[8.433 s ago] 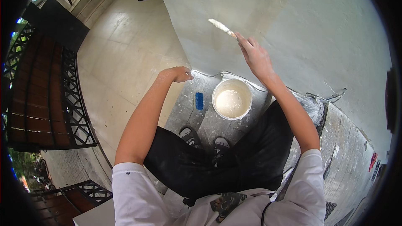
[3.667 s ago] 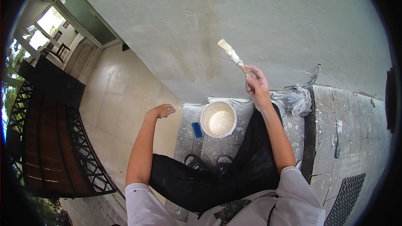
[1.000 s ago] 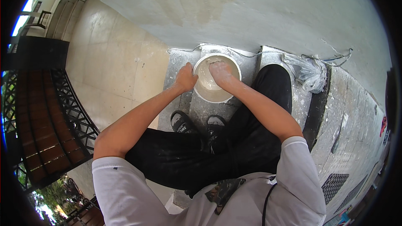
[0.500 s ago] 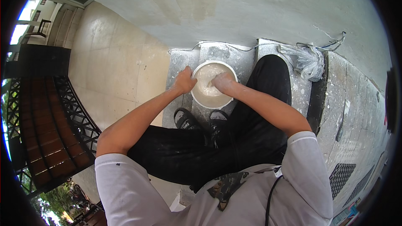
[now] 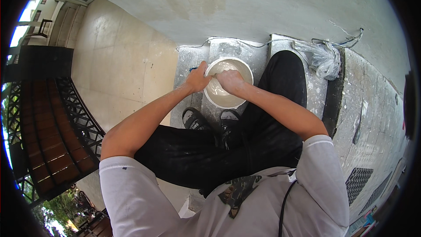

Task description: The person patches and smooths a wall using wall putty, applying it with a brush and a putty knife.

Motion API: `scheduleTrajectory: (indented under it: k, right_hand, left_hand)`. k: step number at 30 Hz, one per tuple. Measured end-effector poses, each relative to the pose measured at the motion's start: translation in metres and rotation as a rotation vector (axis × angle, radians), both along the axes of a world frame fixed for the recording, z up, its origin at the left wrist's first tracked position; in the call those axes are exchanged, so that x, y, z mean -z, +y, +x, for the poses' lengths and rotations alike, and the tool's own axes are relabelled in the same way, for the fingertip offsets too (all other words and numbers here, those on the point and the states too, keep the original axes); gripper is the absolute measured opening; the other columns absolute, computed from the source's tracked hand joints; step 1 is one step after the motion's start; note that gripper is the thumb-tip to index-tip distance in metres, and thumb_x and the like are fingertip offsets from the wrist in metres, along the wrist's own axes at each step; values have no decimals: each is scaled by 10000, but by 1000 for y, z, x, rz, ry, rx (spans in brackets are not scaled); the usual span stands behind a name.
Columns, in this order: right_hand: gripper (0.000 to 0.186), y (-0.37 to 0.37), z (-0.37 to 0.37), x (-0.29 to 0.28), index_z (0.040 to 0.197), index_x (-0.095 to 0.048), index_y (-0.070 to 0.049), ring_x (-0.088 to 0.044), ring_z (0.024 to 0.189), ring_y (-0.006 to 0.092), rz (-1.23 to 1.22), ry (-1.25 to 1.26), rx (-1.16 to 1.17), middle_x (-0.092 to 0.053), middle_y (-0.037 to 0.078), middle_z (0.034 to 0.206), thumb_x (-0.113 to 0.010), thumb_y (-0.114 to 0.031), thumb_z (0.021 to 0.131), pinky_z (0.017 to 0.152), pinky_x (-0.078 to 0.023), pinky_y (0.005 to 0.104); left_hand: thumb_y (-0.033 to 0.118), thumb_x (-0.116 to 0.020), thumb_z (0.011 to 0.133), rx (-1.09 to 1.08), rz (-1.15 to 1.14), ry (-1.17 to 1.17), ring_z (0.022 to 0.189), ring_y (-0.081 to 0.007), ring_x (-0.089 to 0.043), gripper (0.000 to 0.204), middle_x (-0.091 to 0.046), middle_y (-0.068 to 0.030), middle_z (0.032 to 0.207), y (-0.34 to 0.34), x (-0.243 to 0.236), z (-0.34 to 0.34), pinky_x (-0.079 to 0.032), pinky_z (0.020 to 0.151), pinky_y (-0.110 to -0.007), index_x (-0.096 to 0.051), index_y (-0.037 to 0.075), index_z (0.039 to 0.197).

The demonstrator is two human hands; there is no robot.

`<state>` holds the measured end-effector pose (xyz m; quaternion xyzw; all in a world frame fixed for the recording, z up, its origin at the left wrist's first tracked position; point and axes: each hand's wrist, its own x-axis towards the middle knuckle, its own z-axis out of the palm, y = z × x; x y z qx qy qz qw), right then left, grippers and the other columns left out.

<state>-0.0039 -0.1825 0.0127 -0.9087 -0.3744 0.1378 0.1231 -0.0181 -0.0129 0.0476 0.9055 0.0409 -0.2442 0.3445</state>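
A round white bucket (image 5: 251,71) with a creamy, pale paste (image 5: 214,88) inside stands on the grey paint-spattered steps in front of me. My left hand (image 5: 197,79) is closed on the left side of its rim, with the thumb at the edge. Over the paste, close to that same side, my right hand (image 5: 230,81) is closed, its knuckles smeared white. Whatever its fingers hold is hidden. Something small and blue (image 5: 192,69) shows beside my left hand.
A clear plastic bag (image 5: 325,61) lies to the right by the pale wall (image 5: 263,4), with a cable (image 5: 252,44) running along its foot. My sandalled feet (image 5: 195,119) are just below the bucket. At the left stands a dark metal railing (image 5: 81,118) beside beige floor tiles (image 5: 118,61).
My right hand has moved left, from the middle of the paste to near the left rim. The bucket appears slightly higher and further right in view. The blue thing has come into sight.
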Motion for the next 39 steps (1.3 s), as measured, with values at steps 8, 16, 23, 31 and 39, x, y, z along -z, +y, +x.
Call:
scheduleTrajectory:
  k: [8,16,23,31,39]
  right_hand:
    - [172,-7,4,24,894,-670,-57,-665,806,301,-34,129,-102,-666,154,855,-535,-92,792,659,-541,396]
    - [170,-1,12,-8,899,-679,-60,-657,886,294,-189,245,-85,-658,153,949,-546,-108,804,695,-544,400]
    - [186,-2,12,14,923,-669,-34,-653,882,320,-61,279,65,-657,185,933,-552,-112,802,718,-533,421]
    - [191,1,6,20,934,-667,-29,-642,927,321,-229,354,-175,-655,189,981,-556,-128,813,756,-521,416]
    - [224,-11,22,-6,958,-664,-25,-645,906,316,-251,363,-70,-650,196,995,-602,-127,769,744,-522,419]
  left_hand:
    - [156,-578,760,147,43,-110,868,-466,-570,357,-596,-274,895,-7,-10,8,-441,759,-501,-370,37,1024]
    - [134,-557,773,151,60,-164,777,-420,-590,314,-588,-236,811,-1,-2,7,-445,691,-470,-374,23,1002]
    - [115,-557,765,189,101,-122,847,-481,-559,347,-584,-292,862,-13,-11,4,-433,756,-525,-350,25,1029]
    - [110,-554,768,216,102,-136,830,-481,-563,346,-583,-292,840,-7,-15,3,-435,744,-527,-342,26,1028]
    - [115,-567,762,170,102,-136,840,-469,-562,345,-576,-285,839,-9,-13,9,-436,737,-510,-348,22,1012]
